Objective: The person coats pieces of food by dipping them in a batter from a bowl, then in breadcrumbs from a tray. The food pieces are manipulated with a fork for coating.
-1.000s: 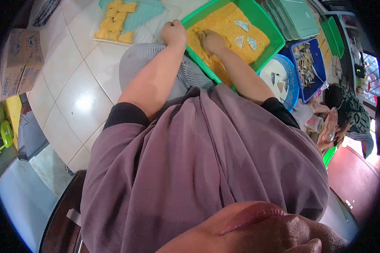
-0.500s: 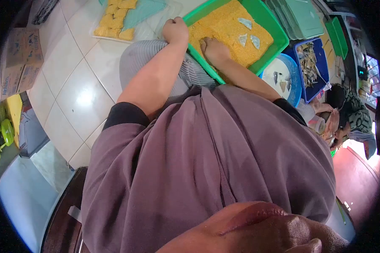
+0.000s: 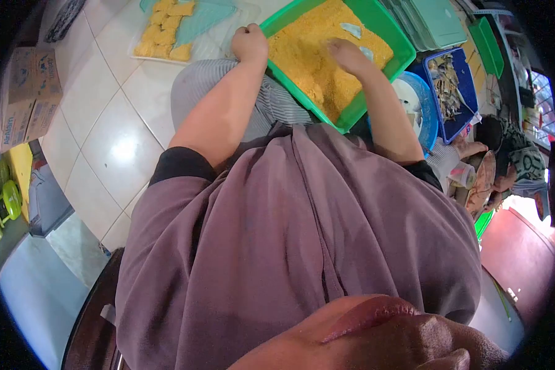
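Noted left hand (image 3: 250,43) clenched in a fist over the left corner of the green tray (image 3: 359,110), fingers pressed together around the rim. Noted right hand (image 3: 349,57) lying palm down on the breadcrumbs (image 3: 302,55) towards the right side of the tray, fingers bent onto the crumb surface. Cannot tell whether anything is pinched beneath them.

Found the tray resting tilted across the striped trouser knee (image 3: 209,86), far of the mauve garment (image 3: 302,234), and filled with yellow crumbs. Found one pale fish piece (image 3: 351,29) lying on the crumbs just far of the right hand, apart from it. Found a second pale piece (image 3: 370,54) at the right edge of that hand, partly covered; contact not determinable.

Recorded to the right of the tray:
- round blue basin (image 3: 427,117) holding white batter, just beside the tray's right rim;
- blue rectangular tray (image 3: 468,68) of raw fish, right of the basin;
- stack of pale green lids (image 3: 435,21), far right.

Recorded to the left:
- clear sheet with breaded pieces (image 3: 163,28) on the white tiled floor (image 3: 105,123), far left, near the left hand;
- cardboard box (image 3: 28,92), well apart at the left edge.

Seen at the right edge: another person (image 3: 512,160), seated, hands held low near a small container.
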A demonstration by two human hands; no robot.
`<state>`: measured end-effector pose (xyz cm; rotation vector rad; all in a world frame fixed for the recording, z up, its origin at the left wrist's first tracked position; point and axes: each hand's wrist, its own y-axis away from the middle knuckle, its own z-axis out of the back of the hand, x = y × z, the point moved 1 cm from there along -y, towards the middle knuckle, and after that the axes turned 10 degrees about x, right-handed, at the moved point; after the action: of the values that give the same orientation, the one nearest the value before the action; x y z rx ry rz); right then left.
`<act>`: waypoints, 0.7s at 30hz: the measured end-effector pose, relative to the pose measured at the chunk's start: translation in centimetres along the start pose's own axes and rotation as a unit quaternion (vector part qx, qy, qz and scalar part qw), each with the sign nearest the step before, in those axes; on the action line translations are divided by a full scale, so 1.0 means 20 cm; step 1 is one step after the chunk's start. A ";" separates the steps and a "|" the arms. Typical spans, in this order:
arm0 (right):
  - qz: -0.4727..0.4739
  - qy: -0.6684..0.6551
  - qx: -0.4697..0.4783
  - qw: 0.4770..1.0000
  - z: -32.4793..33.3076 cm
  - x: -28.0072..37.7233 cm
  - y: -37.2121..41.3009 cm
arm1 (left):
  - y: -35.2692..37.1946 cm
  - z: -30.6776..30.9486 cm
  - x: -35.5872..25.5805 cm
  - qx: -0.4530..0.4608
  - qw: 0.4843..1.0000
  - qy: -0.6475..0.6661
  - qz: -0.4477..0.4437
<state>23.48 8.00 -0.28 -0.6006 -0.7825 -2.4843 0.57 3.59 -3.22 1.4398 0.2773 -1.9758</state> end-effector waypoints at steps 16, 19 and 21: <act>-0.107 -0.282 0.046 0.952 -0.05 0.21 0.10 | -0.03 -0.02 0.03 0.007 1.000 -0.004 0.021; -0.052 -0.074 0.071 0.993 -0.07 0.08 -0.18 | -0.04 -0.03 0.05 0.007 1.000 -0.001 0.021; -0.067 0.079 0.015 0.994 -0.20 0.10 -0.30 | -0.04 -0.03 0.05 0.002 1.000 -0.003 0.014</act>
<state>17.63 9.36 -4.66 -0.3444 -0.8207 -2.5975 0.36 4.18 -4.62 1.4321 0.2489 -1.9598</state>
